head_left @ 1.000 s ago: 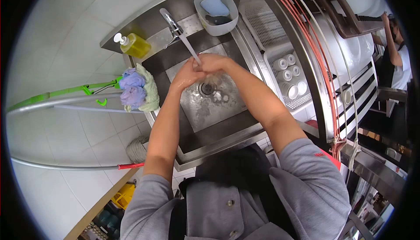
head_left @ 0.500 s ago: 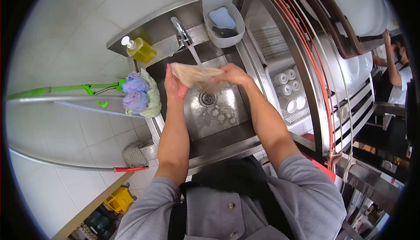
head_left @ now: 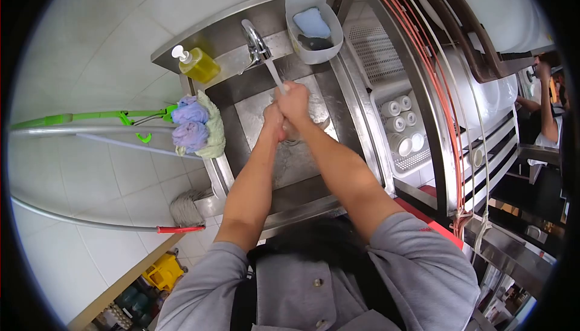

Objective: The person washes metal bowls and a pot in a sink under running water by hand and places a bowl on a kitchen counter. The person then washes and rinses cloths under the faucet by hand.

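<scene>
Both my hands are together over the steel sink (head_left: 308,171), closed around a wet beige cloth (head_left: 292,132) that is mostly hidden by them. My right hand (head_left: 294,101) is on top, under the stream from the faucet (head_left: 257,44). Just below and to the left of it, my left hand (head_left: 274,121) grips the bunched cloth. Water runs from the faucet onto my hands and into the basin.
A yellow soap pump bottle (head_left: 200,67) stands left of the faucet. A white plastic bin (head_left: 319,54) with a blue sponge (head_left: 312,23) hangs at right. Folded rags (head_left: 208,128) drape over the left rim. Beside the sink sits a white basket (head_left: 402,159) of cups.
The cloth was stretched out between my hands, which were apart. They have come together under the water, and the cloth is now bunched inside them.
</scene>
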`<state>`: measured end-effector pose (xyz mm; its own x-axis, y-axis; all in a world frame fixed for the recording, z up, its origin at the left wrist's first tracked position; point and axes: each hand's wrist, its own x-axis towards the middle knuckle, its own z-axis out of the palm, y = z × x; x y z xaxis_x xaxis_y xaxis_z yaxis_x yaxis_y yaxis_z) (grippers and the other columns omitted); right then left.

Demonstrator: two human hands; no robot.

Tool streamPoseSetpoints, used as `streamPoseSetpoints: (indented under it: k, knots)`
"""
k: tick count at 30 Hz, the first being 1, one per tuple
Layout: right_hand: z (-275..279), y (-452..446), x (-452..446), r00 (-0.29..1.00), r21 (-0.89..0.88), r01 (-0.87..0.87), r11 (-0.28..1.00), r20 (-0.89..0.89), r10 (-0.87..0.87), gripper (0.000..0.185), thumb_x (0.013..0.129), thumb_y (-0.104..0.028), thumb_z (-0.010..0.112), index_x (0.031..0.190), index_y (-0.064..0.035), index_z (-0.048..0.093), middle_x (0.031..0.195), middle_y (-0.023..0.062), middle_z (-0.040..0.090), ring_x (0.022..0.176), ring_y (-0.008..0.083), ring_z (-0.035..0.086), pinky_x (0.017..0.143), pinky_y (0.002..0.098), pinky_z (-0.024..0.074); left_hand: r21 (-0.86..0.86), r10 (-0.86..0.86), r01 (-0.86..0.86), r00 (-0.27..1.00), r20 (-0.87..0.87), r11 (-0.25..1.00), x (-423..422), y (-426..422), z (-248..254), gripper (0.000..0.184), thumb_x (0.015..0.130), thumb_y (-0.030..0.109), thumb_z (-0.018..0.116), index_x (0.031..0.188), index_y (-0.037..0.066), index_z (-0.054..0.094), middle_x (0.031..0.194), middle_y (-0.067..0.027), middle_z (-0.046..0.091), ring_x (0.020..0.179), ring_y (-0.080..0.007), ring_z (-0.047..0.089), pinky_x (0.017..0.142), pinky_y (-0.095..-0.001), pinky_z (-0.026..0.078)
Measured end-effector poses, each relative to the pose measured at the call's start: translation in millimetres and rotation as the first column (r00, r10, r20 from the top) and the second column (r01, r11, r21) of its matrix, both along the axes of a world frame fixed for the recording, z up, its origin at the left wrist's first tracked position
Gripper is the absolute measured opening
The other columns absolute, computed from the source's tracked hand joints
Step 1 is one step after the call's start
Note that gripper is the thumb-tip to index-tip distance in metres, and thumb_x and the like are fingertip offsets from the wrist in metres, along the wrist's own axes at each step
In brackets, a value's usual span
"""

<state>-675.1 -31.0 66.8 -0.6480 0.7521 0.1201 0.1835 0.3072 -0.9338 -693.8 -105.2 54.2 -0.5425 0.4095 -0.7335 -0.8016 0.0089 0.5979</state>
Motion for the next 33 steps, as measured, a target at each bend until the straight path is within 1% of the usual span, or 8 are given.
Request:
streamPoseSetpoints:
  k: [6, 10, 12, 15, 19, 21, 24, 33]
  knots:
    - [-16, 55, 20, 0.902, -0.458, -0.415, 0.786, -0.091, 0.423, 0.04, 0.081, -0.043, 0.07, 0.08, -0.0031, 0.065, 0.076, 0.0087, 0.066, 0.083, 0.0179, 0.063, 0.079, 0.0352, 0.0472, 0.197, -0.426, 0.433, 0.901, -0.078, 0.88, -24, -19, 34, 0.049, 0.094, 0.037, 0.056, 0.122, -0.003, 0.052, 0.111, -0.0118, 0.062, 0.094, -0.0207, 0.065, 0.08, -0.0362, 0.055]
    - [24, 68, 51, 0.609, -0.384, -0.699, 0.603, 0.122, 0.784, 0.061, 0.074, -0.049, 0.076, 0.115, -0.0048, 0.064, 0.106, 0.0125, 0.067, 0.105, 0.0187, 0.06, 0.095, 0.0341, 0.0437, 0.124, -0.331, 0.365, 0.914, -0.233, 0.923, -30, -38, 18, 0.051, 0.092, 0.038, 0.061, 0.125, 0.0, 0.051, 0.114, -0.0096, 0.062, 0.1, -0.0231, 0.063, 0.083, -0.0401, 0.053]
    - [21, 68, 55, 0.343, -0.39, -0.769, 0.506, 0.416, 0.842, 0.066, 0.069, -0.047, 0.08, 0.119, -0.0086, 0.064, 0.106, 0.01, 0.069, 0.1, 0.018, 0.063, 0.09, 0.032, 0.0463, 0.52, -0.04, 0.078, 0.996, -0.083, 0.851, -26, -44, 33, 0.053, 0.093, 0.038, 0.058, 0.13, 0.002, 0.048, 0.122, -0.0109, 0.06, 0.107, -0.0274, 0.061, 0.091, -0.0423, 0.05]
    - [46, 79, 62, 0.49, -0.505, -0.612, 0.608, 0.362, 0.793, 0.057, 0.075, -0.04, 0.078, 0.119, -0.0055, 0.064, 0.103, 0.0106, 0.069, 0.098, 0.0172, 0.064, 0.088, 0.0312, 0.048, 0.738, 0.202, -0.195, 0.976, 0.081, 0.646, -21, -54, 46, 0.05, 0.096, 0.037, 0.052, 0.131, 0.002, 0.048, 0.128, -0.0135, 0.057, 0.114, -0.0322, 0.057, 0.103, -0.0471, 0.042]
    - [26, 34, 41, 0.833, -0.697, -0.546, 0.464, -0.51, 0.214, 0.039, 0.088, -0.027, 0.068, 0.114, 0.0011, 0.064, 0.101, 0.0087, 0.068, 0.088, 0.0166, 0.064, 0.081, 0.0273, 0.0495, 0.35, 0.175, -0.226, 0.969, 0.173, 0.909, -18, -41, -23, 0.053, 0.098, 0.043, 0.045, 0.136, 0.006, 0.043, 0.131, -0.0123, 0.054, 0.116, -0.0313, 0.056, 0.1, -0.0491, 0.045]
    - [32, 1, 29, 0.873, -0.803, -0.472, 0.365, -0.484, 0.064, 0.031, 0.087, -0.027, 0.068, 0.099, 0.0017, 0.069, 0.09, 0.0059, 0.069, 0.078, 0.0147, 0.064, 0.076, 0.0264, 0.049, 0.277, 0.223, -0.248, 0.968, 0.117, 0.928, -11, -19, -35, 0.051, 0.099, 0.045, 0.042, 0.13, 0.006, 0.047, 0.124, -0.0126, 0.058, 0.112, -0.0308, 0.058, 0.094, -0.0472, 0.049]
    - [29, -24, 19, 0.993, -0.417, -0.056, 0.907, -0.117, 0.008, 0.027, 0.085, -0.023, 0.068, 0.072, 0.0005, 0.069, 0.065, 0.006, 0.066, 0.061, 0.0129, 0.059, 0.061, 0.0321, 0.0473, 0.166, 0.336, -0.353, 0.934, 0.124, 0.921, -12, -2, -28, 0.035, 0.098, 0.035, 0.045, 0.112, 0.005, 0.057, 0.103, -0.0096, 0.064, 0.091, -0.0266, 0.064, 0.077, -0.0414, 0.054]
    - [4, 19, 10, 0.984, -0.392, -0.032, 0.919, 0.147, 0.097, 0.021, 0.076, -0.023, 0.067, 0.08, -0.0024, 0.069, 0.08, 0.0192, 0.068, 0.071, 0.0309, 0.064, 0.068, 0.0381, 0.0501, 0.041, 0.041, -0.039, 0.998, -0.056, 0.998, -4, 6, 11, 0.036, 0.098, 0.034, 0.045, 0.104, 0.002, 0.06, 0.095, -0.0089, 0.064, 0.079, -0.0236, 0.063, 0.066, -0.0402, 0.051]
